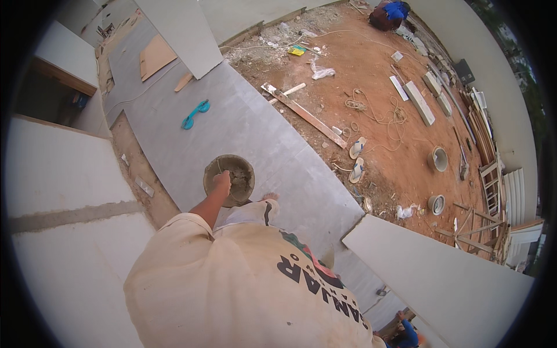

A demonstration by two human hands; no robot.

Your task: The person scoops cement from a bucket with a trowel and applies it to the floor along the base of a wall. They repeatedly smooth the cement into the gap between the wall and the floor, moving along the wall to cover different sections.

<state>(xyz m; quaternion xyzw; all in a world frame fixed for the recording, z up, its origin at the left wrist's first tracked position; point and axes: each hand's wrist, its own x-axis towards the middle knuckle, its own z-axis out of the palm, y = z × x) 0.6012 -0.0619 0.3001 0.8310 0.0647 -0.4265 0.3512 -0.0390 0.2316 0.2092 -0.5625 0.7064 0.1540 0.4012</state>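
Note:
My left hand (pixel 221 181) is closed at the near-left part of a round grey bucket (pixel 249 184), which has wet grey mortar (pixel 239 176) inside. A thin wire handle (pixel 219 165) runs from the rim to my fingers, and I appear to grip it. Whether the bucket hangs or rests on the floor is hard to tell. One of my bare feet (pixel 270 197) shows just beside it on the large grey tiles (pixel 278 153). Beyond the bucket, a blue double suction-cup lifter (pixel 195 114) lies on the tiles. My right hand is out of sight.
Sandals (pixel 357 170) lie on reddish dirt (pixel 380 130) to the right, near a long level-like bar (pixel 307 118). Farther right are two buckets (pixel 438 159) and stacked timber (pixel 484 133). White walls (pixel 64 156) stand left. Another person's blue sleeve (pixel 409 334) shows at lower right.

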